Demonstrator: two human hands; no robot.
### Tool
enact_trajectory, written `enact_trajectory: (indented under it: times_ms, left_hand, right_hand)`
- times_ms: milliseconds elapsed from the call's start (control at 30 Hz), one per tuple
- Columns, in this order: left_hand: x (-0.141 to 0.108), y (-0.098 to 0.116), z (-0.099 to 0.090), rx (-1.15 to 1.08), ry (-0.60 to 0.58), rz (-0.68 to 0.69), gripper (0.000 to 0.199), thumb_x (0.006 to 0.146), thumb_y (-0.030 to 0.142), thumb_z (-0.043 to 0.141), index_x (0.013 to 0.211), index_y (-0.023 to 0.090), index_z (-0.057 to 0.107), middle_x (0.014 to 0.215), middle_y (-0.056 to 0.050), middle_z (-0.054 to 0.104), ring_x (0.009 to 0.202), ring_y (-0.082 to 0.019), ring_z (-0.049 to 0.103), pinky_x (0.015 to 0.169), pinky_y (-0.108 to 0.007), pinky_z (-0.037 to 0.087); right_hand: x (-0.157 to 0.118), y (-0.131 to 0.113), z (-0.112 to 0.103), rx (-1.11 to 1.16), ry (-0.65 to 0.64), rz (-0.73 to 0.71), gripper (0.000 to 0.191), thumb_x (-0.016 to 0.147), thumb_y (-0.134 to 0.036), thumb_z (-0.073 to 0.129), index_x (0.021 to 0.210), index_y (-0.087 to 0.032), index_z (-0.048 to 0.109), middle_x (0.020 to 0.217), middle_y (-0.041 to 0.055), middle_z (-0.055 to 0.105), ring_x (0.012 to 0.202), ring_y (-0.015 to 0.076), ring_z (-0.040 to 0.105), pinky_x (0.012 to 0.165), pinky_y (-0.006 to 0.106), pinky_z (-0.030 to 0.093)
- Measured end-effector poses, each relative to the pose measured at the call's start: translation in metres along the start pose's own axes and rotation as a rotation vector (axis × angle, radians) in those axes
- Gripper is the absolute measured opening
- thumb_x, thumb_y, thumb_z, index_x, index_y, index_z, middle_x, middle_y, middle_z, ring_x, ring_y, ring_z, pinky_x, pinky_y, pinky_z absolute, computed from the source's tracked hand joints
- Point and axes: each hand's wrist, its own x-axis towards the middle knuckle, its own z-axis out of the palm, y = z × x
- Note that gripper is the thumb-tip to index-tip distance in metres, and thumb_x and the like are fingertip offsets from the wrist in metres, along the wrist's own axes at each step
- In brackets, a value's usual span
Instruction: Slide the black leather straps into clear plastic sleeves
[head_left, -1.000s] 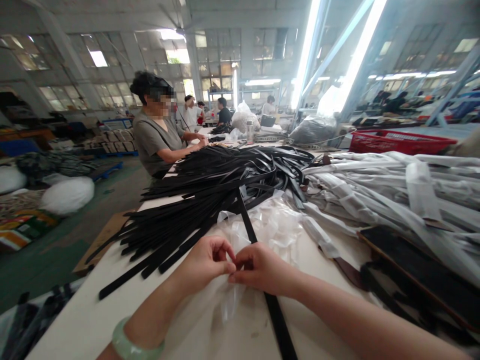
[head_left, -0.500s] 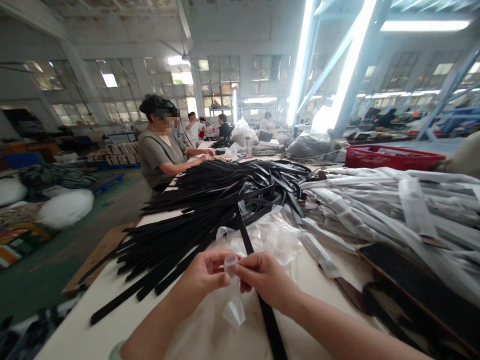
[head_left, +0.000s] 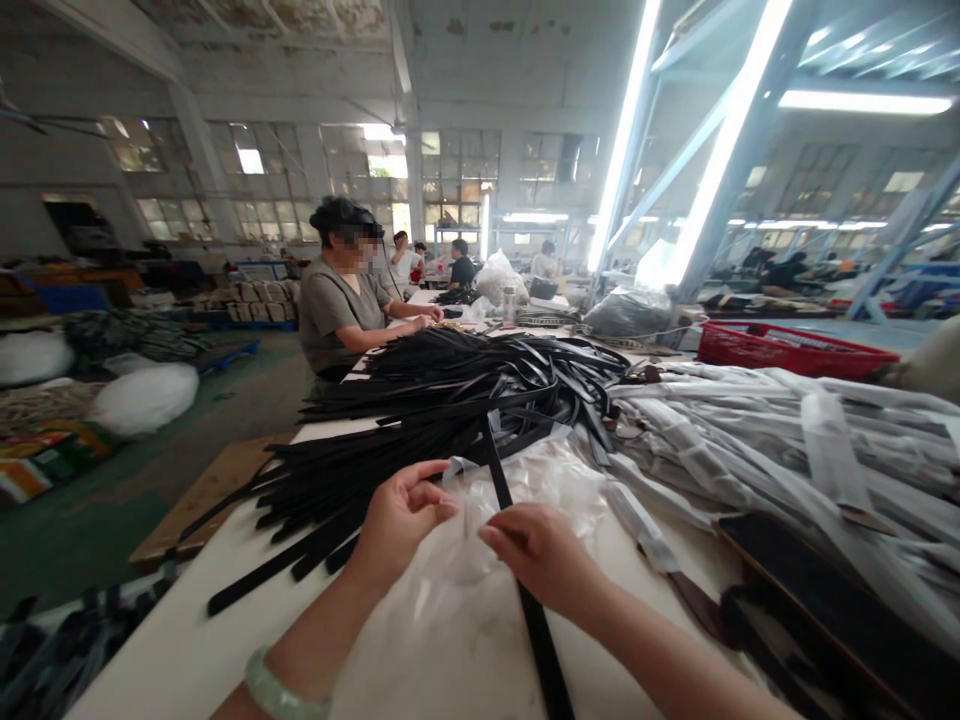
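Note:
My left hand (head_left: 405,515) is beside the clear plastic sleeves (head_left: 555,475), its thumb and index finger apart and nothing clearly seen between them. To its right, my right hand (head_left: 536,555) has its fingers curled and pressed together over a black strap (head_left: 544,650); whatever they pinch is too faint to tell. That strap runs from the pile down to the table's near edge, passing under my right hand. Beyond and to the left lies a heap of black straps (head_left: 420,400). Thin clear plastic also covers the table (head_left: 247,650) below my hands.
White-wrapped straps (head_left: 750,430) are heaped on the right, with a dark padded piece (head_left: 817,590) in front. A red basket (head_left: 795,350) stands behind them. Another person (head_left: 341,300) works across the table at the left. Bright metal posts rise behind.
The small clear plastic strip held between my hands no longer shows there. My hands have moved apart, and my left fingers have spread. The view has shifted slightly.

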Motion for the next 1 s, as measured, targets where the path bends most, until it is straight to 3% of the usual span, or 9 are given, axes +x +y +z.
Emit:
enact_trajectory:
  times_ms: [100, 200, 300, 500, 633, 700, 767, 900, 1000]
  left_hand:
    - [0.005, 0.005, -0.018, 0.21, 0.163, 0.16, 0.047, 0.066, 0.025, 0.073, 0.11, 0.014, 0.06, 0.067, 0.002, 0.067, 0.066, -0.016, 0.063, 0.07, -0.028, 0.048]
    - [0.006, 0.011, -0.035, 0.455, 0.34, 0.334, 0.043, 0.069, 0.02, 0.068, 0.111, 0.018, 0.06, 0.07, 0.003, 0.068, 0.075, -0.018, 0.065, 0.085, -0.032, 0.045]
    - [0.005, 0.016, -0.045, 0.568, 0.417, 0.439, 0.041, 0.073, 0.016, 0.063, 0.114, 0.019, 0.059, 0.074, 0.002, 0.07, 0.081, -0.019, 0.066, 0.09, -0.032, 0.043]
    - [0.004, 0.011, -0.047, 0.548, 0.389, 0.51, 0.039, 0.078, 0.017, 0.06, 0.117, 0.019, 0.057, 0.087, -0.002, 0.072, 0.089, -0.02, 0.066, 0.091, -0.032, 0.044]
    - [0.005, 0.011, -0.047, 0.524, 0.379, 0.518, 0.036, 0.08, 0.019, 0.06, 0.116, 0.02, 0.057, 0.087, -0.003, 0.073, 0.089, -0.02, 0.066, 0.091, -0.033, 0.045]
    - [0.004, 0.013, -0.047, 0.512, 0.362, 0.523, 0.036, 0.08, 0.018, 0.06, 0.116, 0.021, 0.057, 0.087, -0.002, 0.073, 0.089, -0.019, 0.066, 0.091, -0.033, 0.045]
    - [0.004, 0.013, -0.046, 0.506, 0.328, 0.517, 0.036, 0.08, 0.016, 0.059, 0.115, 0.021, 0.058, 0.086, -0.002, 0.073, 0.088, -0.019, 0.066, 0.09, -0.033, 0.045]
    - [0.003, 0.01, -0.044, 0.444, 0.187, 0.46, 0.034, 0.081, 0.018, 0.057, 0.115, 0.021, 0.059, 0.084, -0.002, 0.073, 0.084, -0.019, 0.067, 0.087, -0.031, 0.048]
    - [0.003, 0.007, -0.042, 0.383, 0.09, 0.423, 0.036, 0.079, 0.016, 0.055, 0.114, 0.02, 0.059, 0.083, -0.003, 0.072, 0.083, -0.018, 0.067, 0.085, -0.03, 0.049]
  right_hand:
    - [-0.005, 0.009, -0.021, -0.258, -0.137, 0.192, 0.052, 0.081, -0.051, 0.058, 0.041, -0.019, 0.048, 0.041, 0.0022, 0.049, 0.039, 0.011, 0.045, 0.042, 0.023, 0.031]
    - [-0.016, 0.008, -0.032, -0.174, -0.544, 0.497, 0.053, 0.078, -0.052, 0.056, 0.037, -0.02, 0.047, 0.036, 0.0009, 0.048, 0.027, 0.009, 0.039, 0.034, 0.022, 0.031]
    - [-0.025, -0.004, -0.026, -0.14, -0.689, 0.566, 0.046, 0.072, -0.04, 0.061, 0.033, -0.02, 0.046, 0.038, -0.0004, 0.049, 0.026, 0.0071, 0.035, 0.033, 0.021, 0.032]
    - [-0.03, -0.017, 0.013, -0.127, -0.443, 0.569, 0.029, 0.059, -0.02, 0.064, 0.038, -0.02, 0.045, 0.036, -0.0026, 0.047, 0.03, 0.0069, 0.035, 0.032, 0.02, 0.02]
    - [-0.034, -0.01, 0.029, 0.412, -0.286, 0.655, 0.031, 0.061, -0.035, 0.07, 0.05, -0.019, 0.045, 0.037, -0.0058, 0.041, 0.031, 0.0046, 0.032, 0.032, 0.017, 0.017]
    - [-0.032, -0.015, 0.023, 0.718, -0.172, 0.63, 0.039, 0.063, -0.046, 0.072, 0.054, -0.018, 0.047, 0.04, -0.0064, 0.041, 0.032, 0.0031, 0.031, 0.033, 0.016, 0.02]
    - [-0.022, -0.027, 0.008, 0.846, -0.011, 0.513, 0.041, 0.064, -0.049, 0.075, 0.058, -0.016, 0.051, 0.044, -0.0059, 0.044, 0.034, 0.0025, 0.033, 0.034, 0.015, 0.023]
    - [0.022, -0.056, -0.029, 0.811, 0.269, 0.163, 0.032, 0.067, -0.041, 0.079, 0.071, -0.013, 0.063, 0.057, 0.0011, 0.06, 0.039, 0.0046, 0.043, 0.036, 0.016, 0.032]
    - [0.056, -0.066, -0.037, 0.739, 0.41, 0.014, 0.034, 0.065, -0.038, 0.081, 0.083, -0.015, 0.065, 0.067, 0.0025, 0.067, 0.047, 0.0099, 0.056, 0.045, 0.021, 0.048]
